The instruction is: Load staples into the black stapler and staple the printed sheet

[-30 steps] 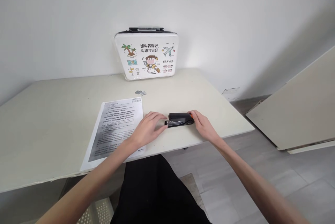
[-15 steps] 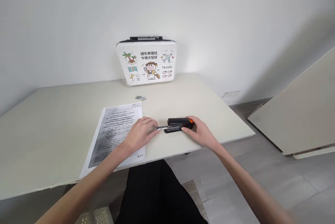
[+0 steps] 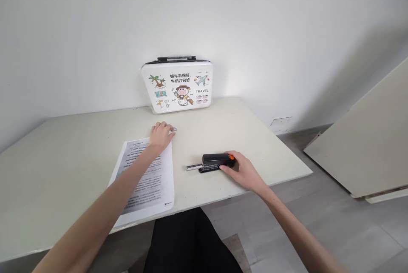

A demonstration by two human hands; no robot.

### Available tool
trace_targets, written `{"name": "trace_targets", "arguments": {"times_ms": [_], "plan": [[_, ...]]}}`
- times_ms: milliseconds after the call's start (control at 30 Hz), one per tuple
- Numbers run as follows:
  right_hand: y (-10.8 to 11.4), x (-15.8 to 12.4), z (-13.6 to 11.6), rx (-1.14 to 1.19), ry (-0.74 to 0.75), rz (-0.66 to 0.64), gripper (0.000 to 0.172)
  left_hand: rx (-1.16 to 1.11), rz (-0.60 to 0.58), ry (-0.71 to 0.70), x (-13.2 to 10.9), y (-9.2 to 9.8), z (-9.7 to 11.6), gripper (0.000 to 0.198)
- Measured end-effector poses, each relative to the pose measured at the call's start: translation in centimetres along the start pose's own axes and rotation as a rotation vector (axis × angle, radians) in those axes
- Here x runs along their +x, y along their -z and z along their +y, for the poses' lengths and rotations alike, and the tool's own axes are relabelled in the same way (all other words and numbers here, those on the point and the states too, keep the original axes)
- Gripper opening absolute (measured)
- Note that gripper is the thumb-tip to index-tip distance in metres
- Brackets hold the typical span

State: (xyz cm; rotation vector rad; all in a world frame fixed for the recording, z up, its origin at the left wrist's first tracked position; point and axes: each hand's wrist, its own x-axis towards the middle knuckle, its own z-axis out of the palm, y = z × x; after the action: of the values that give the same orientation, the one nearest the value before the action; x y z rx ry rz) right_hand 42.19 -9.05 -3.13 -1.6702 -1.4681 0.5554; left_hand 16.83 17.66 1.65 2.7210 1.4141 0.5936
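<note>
My right hand (image 3: 244, 172) grips the rear end of a black stapler (image 3: 218, 159) with an orange part near its back. The stapler lies on the table, and its metal staple tray (image 3: 194, 166) sticks out from the front toward the left. Farther back, my left hand (image 3: 160, 135) is at the small grey staple strips (image 3: 174, 129), its fingers curled over them and its thumb beside them. Part of the strips is hidden under the fingers. Beneath my left wrist and forearm lies a printed sheet of paper (image 3: 156, 188).
A white case (image 3: 181, 88) with cartoon prints and a black handle stands upright against the wall at the back of the pale table (image 3: 73, 175). On the right, beyond the table edge, is a pale slanted panel (image 3: 366, 149) above the grey floor.
My left hand has let go of the stapler's tray and moved back and left to the staple strips. The tray remains pulled out. My right hand stays on the stapler; the view has tilted slightly upward.
</note>
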Motion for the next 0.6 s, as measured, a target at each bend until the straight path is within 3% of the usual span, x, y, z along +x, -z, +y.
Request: {"name": "trace_targets", "arguments": {"times_ms": [167, 367, 600], "plan": [[0.0, -0.1, -0.1, 0.0, 0.0, 0.001, 0.042, -0.03, 0.008, -0.001, 0.0, -0.9, 0.4, 0.025], [0.0, -0.1, 0.0, 0.003, 0.006, 0.002, 0.042, -0.18, -0.045, -0.045, -1.6, 0.8, 1.8, 0.026], [0.2, -0.1, -0.3, -0.013, 0.016, 0.01, 0.041, -0.625, -0.194, -0.006, -7.8, 4.0, 4.3, 0.031]]}}
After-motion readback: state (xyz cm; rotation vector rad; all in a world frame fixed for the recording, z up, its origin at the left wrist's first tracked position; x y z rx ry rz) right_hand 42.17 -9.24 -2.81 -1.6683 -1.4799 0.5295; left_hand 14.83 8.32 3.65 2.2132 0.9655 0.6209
